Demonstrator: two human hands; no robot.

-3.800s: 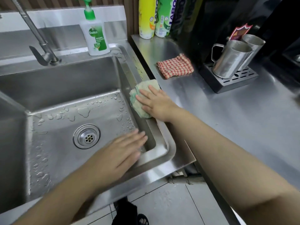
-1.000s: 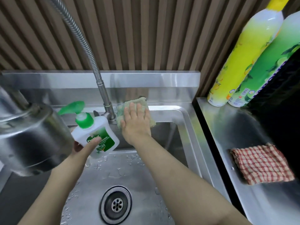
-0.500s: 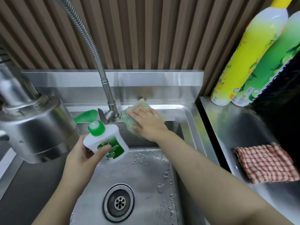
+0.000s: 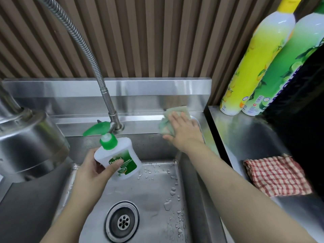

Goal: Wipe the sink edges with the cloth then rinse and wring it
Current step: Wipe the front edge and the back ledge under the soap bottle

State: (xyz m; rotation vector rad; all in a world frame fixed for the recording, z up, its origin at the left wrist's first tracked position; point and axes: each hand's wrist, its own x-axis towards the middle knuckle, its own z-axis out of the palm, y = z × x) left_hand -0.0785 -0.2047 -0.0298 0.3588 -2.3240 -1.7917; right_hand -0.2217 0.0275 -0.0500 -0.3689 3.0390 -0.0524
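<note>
While left hand (image 4: 94, 170) grips smooth bottle (image 4: 119, 161) — right hand (image 4: 184, 132) flattens nubby cloth (image 4: 168, 118).

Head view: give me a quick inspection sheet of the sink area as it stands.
Surface: steel sink, droplets in the basin, drain open.
Job's things: green cloth flat on the back right rim corner.
Clutter: soap bottle; checked cloth and two tall bottles on the counter.
Grippers: right hand presses the green cloth; left hand holds the soap bottle over the basin.
Cables: nothing seen; only the faucet's flexible hose.
Surroundings: slatted wall.
</note>
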